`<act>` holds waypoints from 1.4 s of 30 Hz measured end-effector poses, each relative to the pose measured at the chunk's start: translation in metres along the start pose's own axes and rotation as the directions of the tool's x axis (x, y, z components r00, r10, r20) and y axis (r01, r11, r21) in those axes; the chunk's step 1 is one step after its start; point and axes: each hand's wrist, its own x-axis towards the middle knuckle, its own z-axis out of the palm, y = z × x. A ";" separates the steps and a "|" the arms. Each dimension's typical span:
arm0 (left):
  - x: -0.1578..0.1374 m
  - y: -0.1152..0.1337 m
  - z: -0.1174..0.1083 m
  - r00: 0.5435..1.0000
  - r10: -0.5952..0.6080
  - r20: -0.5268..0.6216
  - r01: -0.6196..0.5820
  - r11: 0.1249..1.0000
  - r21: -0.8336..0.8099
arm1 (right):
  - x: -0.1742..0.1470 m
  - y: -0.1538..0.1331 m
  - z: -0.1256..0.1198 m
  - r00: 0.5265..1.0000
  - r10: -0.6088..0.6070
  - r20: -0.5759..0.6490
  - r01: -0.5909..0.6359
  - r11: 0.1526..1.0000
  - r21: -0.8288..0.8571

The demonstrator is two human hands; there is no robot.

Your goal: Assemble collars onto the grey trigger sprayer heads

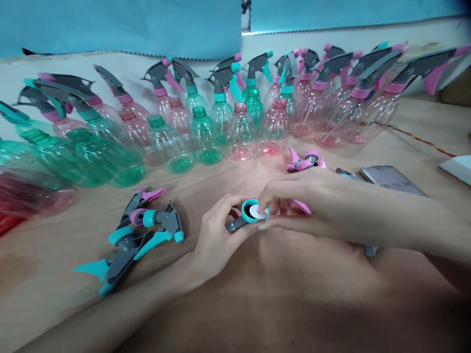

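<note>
My left hand (221,228) is closed around a grey trigger spray head (237,224) with a turquoise collar, the collar's opening turned up toward me. At that opening, my right hand (294,198) pinches a small white disc (258,212), which lies tilted over part of the dark hole. My right fingers hide the far edge of the collar. Left of my hands lies a pile of loose spray heads (127,250) in grey, turquoise and pink. Pink and grey spray heads (307,161) lie beyond my right hand, partly covered by it.
Rows of clear pink and green bottles (208,135) stand along the back, many topped with spray heads, others uncapped. A phone (392,180) lies at right, near a twisted red-yellow cord (419,137). A red thing (14,218) is at far left.
</note>
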 end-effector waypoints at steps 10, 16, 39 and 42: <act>0.001 0.002 0.001 1.000 -0.013 0.006 0.013 0.999 -0.041 | 0.003 0.007 0.003 0.998 0.058 -0.020 -0.057 0.998 0.022; 0.001 0.002 0.001 1.000 0.015 0.026 -0.015 1.000 -0.021 | 0.005 0.005 0.000 0.999 0.041 -0.011 -0.041 0.998 0.056; 0.000 0.004 0.000 0.993 0.102 0.059 -0.103 0.995 0.011 | 0.006 0.003 0.005 0.994 0.108 -0.032 -0.105 0.991 0.081; -0.001 0.003 0.000 0.991 0.113 0.065 -0.115 0.993 0.029 | 0.006 0.004 0.004 0.993 0.117 0.002 -0.116 0.988 0.101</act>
